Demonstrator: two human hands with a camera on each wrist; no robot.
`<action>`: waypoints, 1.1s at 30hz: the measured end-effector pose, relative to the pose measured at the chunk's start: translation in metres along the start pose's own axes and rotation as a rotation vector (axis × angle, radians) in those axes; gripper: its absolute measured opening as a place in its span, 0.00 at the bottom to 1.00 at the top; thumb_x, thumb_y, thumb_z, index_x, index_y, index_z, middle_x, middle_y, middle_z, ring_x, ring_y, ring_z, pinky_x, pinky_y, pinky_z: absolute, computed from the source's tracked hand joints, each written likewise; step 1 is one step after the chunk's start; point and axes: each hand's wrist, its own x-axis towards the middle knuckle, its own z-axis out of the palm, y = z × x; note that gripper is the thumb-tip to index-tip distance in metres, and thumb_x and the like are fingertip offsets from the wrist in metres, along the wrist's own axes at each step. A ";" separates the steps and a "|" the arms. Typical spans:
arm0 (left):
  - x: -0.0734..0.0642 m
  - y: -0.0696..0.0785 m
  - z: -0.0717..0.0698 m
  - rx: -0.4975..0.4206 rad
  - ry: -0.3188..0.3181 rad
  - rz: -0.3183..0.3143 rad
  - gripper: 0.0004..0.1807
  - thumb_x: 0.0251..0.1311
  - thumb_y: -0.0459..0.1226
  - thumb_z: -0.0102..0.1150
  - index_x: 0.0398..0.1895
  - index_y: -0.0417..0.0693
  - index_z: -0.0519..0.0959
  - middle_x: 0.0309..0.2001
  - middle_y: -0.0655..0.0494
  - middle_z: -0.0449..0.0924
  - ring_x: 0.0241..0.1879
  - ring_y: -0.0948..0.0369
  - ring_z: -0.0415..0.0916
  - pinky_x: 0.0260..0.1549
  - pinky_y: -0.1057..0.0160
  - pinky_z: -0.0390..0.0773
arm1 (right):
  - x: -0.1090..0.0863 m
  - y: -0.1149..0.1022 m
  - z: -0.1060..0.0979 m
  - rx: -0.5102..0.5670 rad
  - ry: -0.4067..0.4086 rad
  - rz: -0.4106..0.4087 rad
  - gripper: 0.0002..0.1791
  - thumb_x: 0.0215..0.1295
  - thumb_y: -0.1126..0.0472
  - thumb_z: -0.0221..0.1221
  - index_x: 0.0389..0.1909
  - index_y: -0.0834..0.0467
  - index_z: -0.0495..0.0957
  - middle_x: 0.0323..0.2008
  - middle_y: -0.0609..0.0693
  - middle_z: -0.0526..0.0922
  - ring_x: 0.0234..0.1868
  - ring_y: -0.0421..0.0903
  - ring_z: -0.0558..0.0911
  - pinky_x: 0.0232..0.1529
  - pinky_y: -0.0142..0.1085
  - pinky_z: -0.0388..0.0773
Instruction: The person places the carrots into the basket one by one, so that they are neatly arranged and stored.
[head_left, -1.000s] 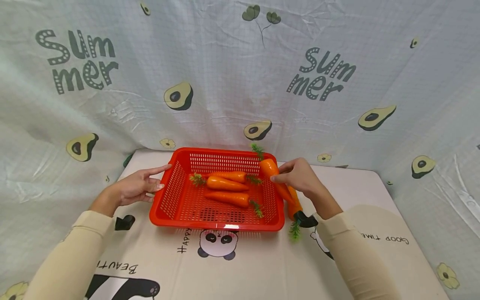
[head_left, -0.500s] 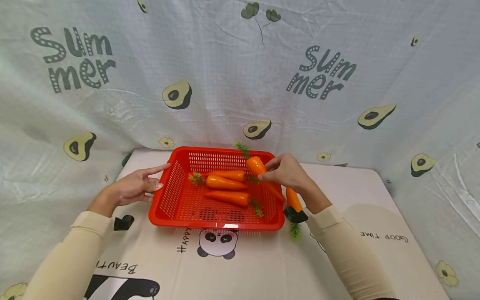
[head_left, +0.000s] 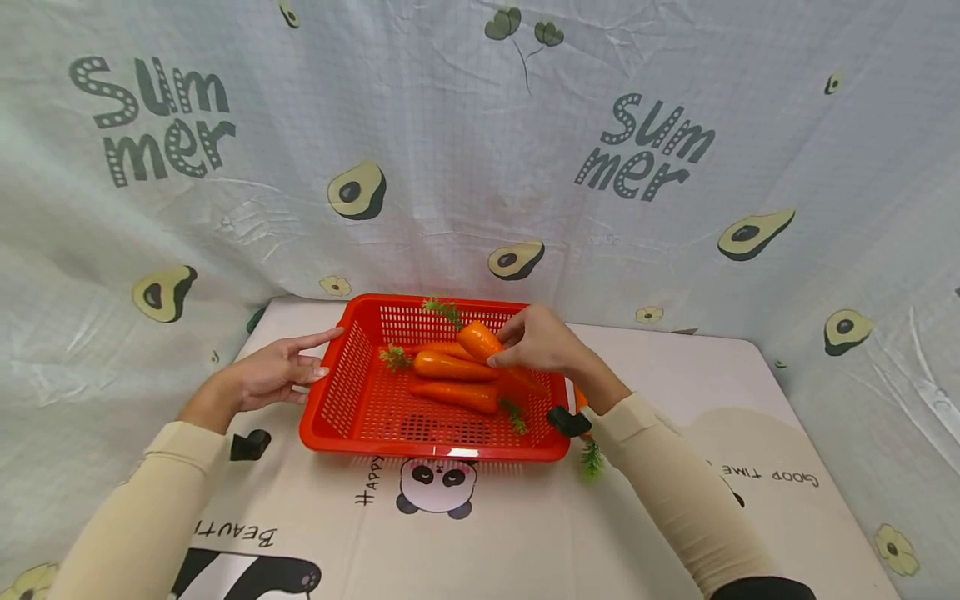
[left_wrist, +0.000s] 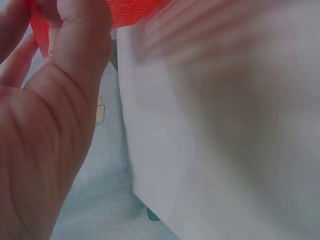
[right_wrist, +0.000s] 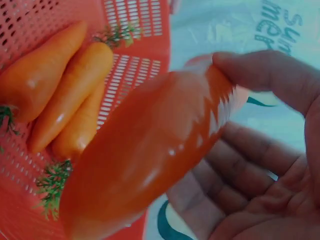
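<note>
My right hand (head_left: 543,342) pinches an orange carrot (head_left: 478,337) with green leaves between thumb and fingers, over the right half of a red plastic basket (head_left: 352,444). Close up in the right wrist view, the carrot (right_wrist: 145,150) slants across the picture, its thick end under the thumb and fingers' reach. Below it, several carrots lie in the basket, the middle carrot (head_left: 450,367) among them. At the basket's left side my left hand (head_left: 273,377) grips the rim, the index finger stretched along it; the left wrist view shows the red rim (left_wrist: 40,30) between thumb and fingers.
Another carrot lies outside the basket's right side, mostly hidden by my right arm; its green leaves (head_left: 592,460) show. The panda-printed table (head_left: 510,542) meets a hanging avocado-print cloth (head_left: 450,208) behind and at both sides.
My right hand has carried the carrot leftward, from the basket's right rim to over the carrots inside. The left hand has stayed on the rim, and the basket has not moved.
</note>
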 end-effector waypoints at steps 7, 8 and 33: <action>0.001 0.001 0.000 0.012 0.010 0.002 0.47 0.74 0.35 0.59 0.86 0.58 0.42 0.45 0.56 0.84 0.39 0.61 0.84 0.46 0.53 0.90 | 0.018 0.001 0.014 -0.107 -0.093 -0.138 0.16 0.53 0.58 0.78 0.41 0.60 0.91 0.31 0.50 0.90 0.31 0.42 0.84 0.34 0.32 0.83; 0.001 0.001 0.000 0.012 0.012 0.000 0.47 0.74 0.35 0.58 0.86 0.58 0.42 0.45 0.57 0.84 0.39 0.61 0.84 0.45 0.54 0.90 | 0.020 0.000 0.017 -0.121 -0.111 -0.153 0.15 0.53 0.58 0.77 0.40 0.60 0.91 0.31 0.49 0.90 0.31 0.42 0.83 0.34 0.32 0.83; -0.002 0.000 0.001 0.000 0.001 0.014 0.47 0.74 0.33 0.58 0.86 0.57 0.42 0.43 0.59 0.85 0.38 0.63 0.84 0.43 0.56 0.90 | 0.042 0.002 0.067 -0.301 -0.306 -0.185 0.10 0.55 0.59 0.78 0.33 0.60 0.91 0.26 0.48 0.86 0.28 0.41 0.76 0.31 0.30 0.78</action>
